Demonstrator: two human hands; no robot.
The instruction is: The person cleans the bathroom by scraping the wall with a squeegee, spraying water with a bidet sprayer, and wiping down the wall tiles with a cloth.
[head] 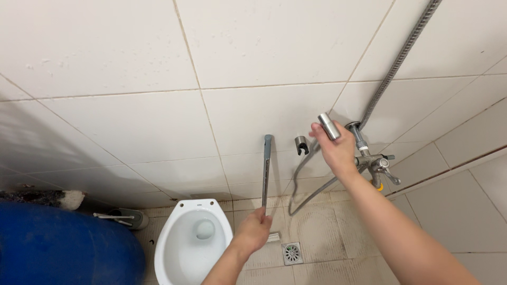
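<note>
the left hand (253,229) is closed around a long grey brush handle (266,170), held upright beside the white toilet (194,240). the metal spray head (329,126) is gripped in the right hand (336,149), off its wall holder (301,145); no water is seen yet.

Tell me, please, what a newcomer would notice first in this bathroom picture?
The right hand holds a metal spray head up near the wall tap. The left hand grips a long grey handle standing upright beside the white toilet bowl. A big blue barrel fills the lower left corner.
</note>
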